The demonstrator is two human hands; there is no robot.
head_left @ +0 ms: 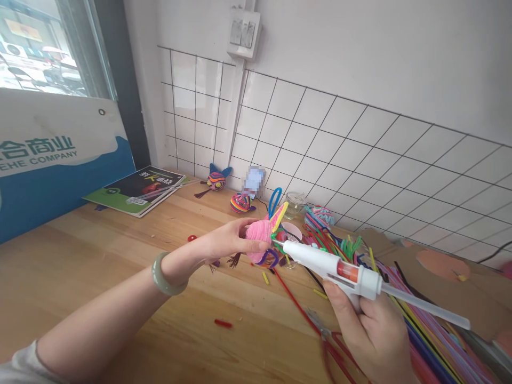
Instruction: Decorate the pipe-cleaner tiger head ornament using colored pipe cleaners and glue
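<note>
Around a pink pipe-cleaner figure my left hand is closed, its thumb along the near side. The figure has a yellow-edged pink ear, a blue loop and a purple curl. My right hand grips a white hot glue gun by its handle, with a clear glue stick jutting from the back. The gun's nozzle points left and meets, or nearly meets, green trim on the figure's side; I cannot tell if they touch. A dark tassel hangs beneath the figure.
Red-handled scissors lie beside my right hand. Bundled pipe cleaners and cardboard fill the right side. Finished-looking figures, a phone and a glass jar stand near the wall grid. Magazines lie left.
</note>
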